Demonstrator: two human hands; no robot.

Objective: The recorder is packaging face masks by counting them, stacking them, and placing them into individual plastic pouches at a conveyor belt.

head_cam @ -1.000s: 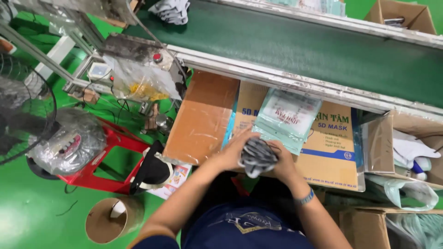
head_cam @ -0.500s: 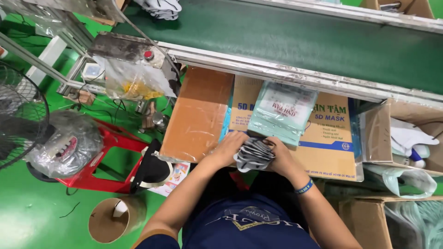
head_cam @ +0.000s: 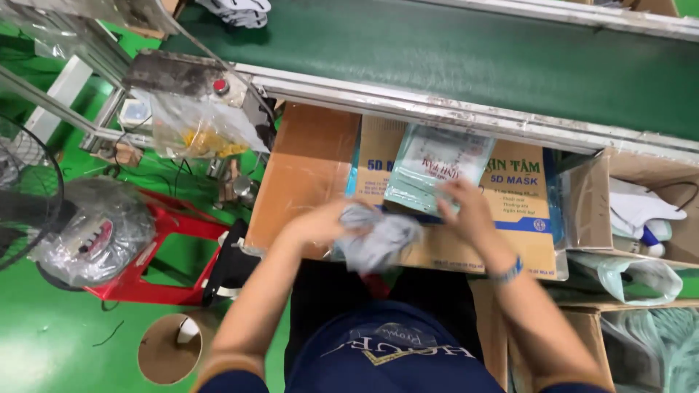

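We had a single view, from our head, looking steeply down over our own arms at the cardboard surface (head_cam: 306,167) close below, with the green conveyor belt (head_cam: 451,54) running across the top.

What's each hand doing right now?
Left hand: shut on the grey masks.
Right hand: on the pale green pouch; grip blurred, cannot be told.

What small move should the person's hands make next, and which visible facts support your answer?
Probably bring the grey bundle in the left hand up to the pale green pouch that the right hand touches. The bundle is already gathered, and the pouch lies just beyond it on the printed carton.
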